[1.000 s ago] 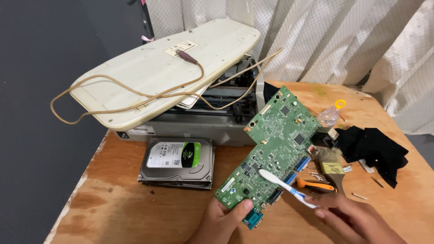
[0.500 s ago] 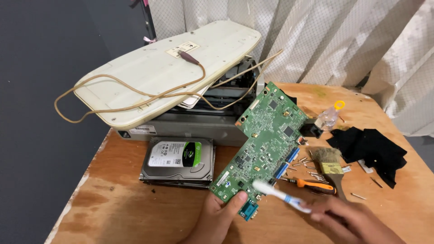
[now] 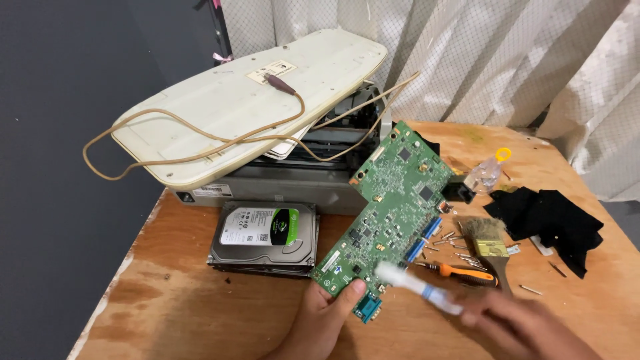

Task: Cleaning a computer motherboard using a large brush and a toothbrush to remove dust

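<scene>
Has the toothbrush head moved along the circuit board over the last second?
Yes. The toothbrush slid left toward the circuit board's bottom corner, farther from the orange screwdriver.

I see a matt green circuit board [image 3: 393, 207] studded with glossy chips, over rough, stained plywood table [image 3: 180, 300]. To the left lies a hard drive [image 3: 265, 235] of dull metal. Far right, black cloth [image 3: 550, 220] looks soft and matt.

Bare wood front-left; paintbrush [image 3: 490, 241], screws [image 3: 460, 248] probably crowd right
</scene>
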